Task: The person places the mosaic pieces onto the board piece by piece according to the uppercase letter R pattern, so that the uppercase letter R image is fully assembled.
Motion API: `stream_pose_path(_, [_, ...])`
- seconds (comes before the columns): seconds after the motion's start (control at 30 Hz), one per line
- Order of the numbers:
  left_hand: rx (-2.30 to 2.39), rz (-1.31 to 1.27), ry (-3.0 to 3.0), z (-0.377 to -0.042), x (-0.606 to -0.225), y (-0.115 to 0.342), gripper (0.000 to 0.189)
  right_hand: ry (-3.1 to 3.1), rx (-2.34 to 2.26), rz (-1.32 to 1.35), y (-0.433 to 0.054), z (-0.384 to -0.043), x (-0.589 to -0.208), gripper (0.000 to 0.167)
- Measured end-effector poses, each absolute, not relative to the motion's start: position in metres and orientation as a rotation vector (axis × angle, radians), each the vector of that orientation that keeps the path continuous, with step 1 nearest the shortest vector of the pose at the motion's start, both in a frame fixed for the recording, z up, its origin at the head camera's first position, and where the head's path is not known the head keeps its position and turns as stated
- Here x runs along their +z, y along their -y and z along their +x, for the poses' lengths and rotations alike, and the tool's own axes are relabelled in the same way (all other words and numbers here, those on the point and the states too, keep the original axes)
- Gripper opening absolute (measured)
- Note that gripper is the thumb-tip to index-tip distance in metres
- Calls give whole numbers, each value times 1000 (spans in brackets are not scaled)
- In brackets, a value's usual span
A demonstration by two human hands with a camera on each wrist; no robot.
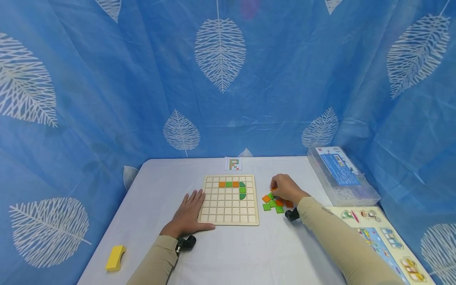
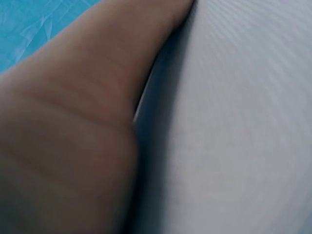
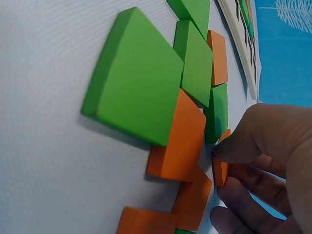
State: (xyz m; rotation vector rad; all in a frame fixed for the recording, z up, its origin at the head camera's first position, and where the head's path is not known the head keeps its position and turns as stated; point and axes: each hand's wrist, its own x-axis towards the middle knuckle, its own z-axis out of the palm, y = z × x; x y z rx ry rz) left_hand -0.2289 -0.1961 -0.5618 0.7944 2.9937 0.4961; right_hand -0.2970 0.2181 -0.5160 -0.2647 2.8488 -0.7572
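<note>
My left hand (image 1: 189, 213) lies flat with fingers spread, its fingertips and thumb at the left edge of the wooden grid board (image 1: 221, 219). On the board, a row of orange and green square tiles (image 1: 228, 184) leads right into a green column with rounded end pieces (image 1: 242, 196). My right hand (image 1: 287, 188) is over the loose tiles right of the board. Between its thumb and fingers it pinches an orange square tile (image 3: 221, 170), which stands tilted on edge. Beside it lie several green tiles (image 3: 141, 78) and orange tiles (image 3: 183, 139), some overlapping.
A small pattern card (image 1: 233, 163) lies behind the board. At the right stand a clear plastic box (image 1: 342, 194) and a picture puzzle board (image 1: 377, 219). A yellow arched block (image 1: 114, 258) sits at the front left. Blue curtains hang around the white table.
</note>
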Motion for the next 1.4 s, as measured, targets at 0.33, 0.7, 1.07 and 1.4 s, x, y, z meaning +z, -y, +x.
stream_pose_path(0.33, [430, 745, -2969, -229, -559, 195, 132, -2855, -782, -287, -218, -297, -517, 15])
stream_pose_path(0.7, [413, 733, -2956, -230, -560, 196, 133, -2870, -810, -311, -208, -296, -515, 14])
stream_pose_path(1.07, [416, 740, -2965, -229, -559, 195, 132, -2880, -847, -379, -194, -297, -517, 14])
stream_pose_path(1.4, [406, 734, -2965, -233, -564, 196, 134, -2870, -915, -433, -172, -293, -512, 16])
